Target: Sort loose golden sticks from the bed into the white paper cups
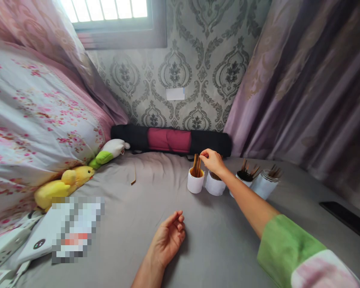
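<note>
Several white cups stand in a row on the grey sheet. The leftmost cup (pixel 195 182) holds a bunch of brown sticks (pixel 197 165). My right hand (pixel 212 160) reaches out over the second cup (pixel 215 184), its fingers pinched at the top of the sticks in the leftmost cup. Two more cups (pixel 263 183) with dark sticks stand to its right. My left hand (pixel 169 237) rests on the sheet close to me, fingers loosely curled and holding nothing. One loose stick (pixel 134 176) lies on the sheet to the left.
A black and red rolled bag (pixel 171 139) lies along the patterned wall. Yellow (pixel 63 184) and green-white (pixel 109 152) soft toys lean on a flowered quilt (pixel 33 116) at left. Curtains hang at right; a dark flat object (pixel 346 218) lies at far right.
</note>
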The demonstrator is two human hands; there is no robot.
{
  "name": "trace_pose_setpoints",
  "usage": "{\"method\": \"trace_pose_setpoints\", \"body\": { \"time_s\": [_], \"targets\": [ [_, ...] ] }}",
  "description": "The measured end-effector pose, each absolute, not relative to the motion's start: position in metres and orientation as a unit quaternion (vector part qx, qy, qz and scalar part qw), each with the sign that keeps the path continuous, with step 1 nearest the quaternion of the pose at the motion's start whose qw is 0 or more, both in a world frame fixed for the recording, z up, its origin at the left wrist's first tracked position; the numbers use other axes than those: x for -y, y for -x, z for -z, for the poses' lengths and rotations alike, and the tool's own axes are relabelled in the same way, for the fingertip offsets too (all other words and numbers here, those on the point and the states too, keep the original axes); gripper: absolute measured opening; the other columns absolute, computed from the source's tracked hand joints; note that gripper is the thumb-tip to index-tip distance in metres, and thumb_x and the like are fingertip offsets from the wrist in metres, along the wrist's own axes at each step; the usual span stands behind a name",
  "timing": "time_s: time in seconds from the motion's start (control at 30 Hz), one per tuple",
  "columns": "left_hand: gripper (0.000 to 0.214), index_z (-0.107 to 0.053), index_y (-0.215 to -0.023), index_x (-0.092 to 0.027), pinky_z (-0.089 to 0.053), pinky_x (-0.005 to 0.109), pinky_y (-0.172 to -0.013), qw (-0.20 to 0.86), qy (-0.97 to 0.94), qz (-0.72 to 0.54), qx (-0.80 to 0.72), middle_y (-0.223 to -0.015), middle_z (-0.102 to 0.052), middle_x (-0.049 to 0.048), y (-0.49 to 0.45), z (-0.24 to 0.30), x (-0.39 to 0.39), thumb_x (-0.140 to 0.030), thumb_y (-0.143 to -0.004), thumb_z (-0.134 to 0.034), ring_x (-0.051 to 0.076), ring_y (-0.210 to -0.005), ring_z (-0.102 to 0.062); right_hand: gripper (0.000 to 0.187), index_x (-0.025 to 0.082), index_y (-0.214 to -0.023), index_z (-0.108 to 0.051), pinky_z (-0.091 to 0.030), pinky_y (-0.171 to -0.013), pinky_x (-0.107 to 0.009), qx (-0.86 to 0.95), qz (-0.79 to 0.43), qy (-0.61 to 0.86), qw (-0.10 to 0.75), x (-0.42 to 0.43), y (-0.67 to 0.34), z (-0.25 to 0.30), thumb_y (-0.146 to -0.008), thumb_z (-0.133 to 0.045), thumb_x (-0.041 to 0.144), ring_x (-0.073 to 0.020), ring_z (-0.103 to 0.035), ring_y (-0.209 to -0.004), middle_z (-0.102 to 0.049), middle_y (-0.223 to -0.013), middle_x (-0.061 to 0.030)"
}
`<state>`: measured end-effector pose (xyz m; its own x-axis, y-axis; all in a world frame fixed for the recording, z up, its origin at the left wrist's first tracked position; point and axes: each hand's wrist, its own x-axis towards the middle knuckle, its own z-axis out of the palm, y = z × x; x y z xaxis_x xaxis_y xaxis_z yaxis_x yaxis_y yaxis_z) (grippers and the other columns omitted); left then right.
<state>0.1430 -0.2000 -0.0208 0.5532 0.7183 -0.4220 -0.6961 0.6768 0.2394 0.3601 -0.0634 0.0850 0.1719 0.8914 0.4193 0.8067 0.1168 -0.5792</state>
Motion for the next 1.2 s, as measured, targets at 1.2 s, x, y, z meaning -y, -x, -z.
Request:
{"method": "trace_pose_setpoints", "body": {
  "time_s": [1.2],
  "targets": [
    [0.008,-0.054,-0.083,-0.01,-0.037,0.017,-0.043,0.882,-0.021,-0.403,-0.243,-0.064,-0.056,0.0009,-0.1424,0.022,0.1994,-0.015,-0.078,-0.051,0.006,-0.048,-0.048,0.012,0.022,-0.076,-0.062,-0.039,-0.06,-0.023,0.614,-0.014,0.662,0.429,0.059,-0.3606,-0.0875,-0.067,-0.056,0.027,-0.0118,-0.056,-0.064,-0.064,-0.07,0.0016]
  ]
}}
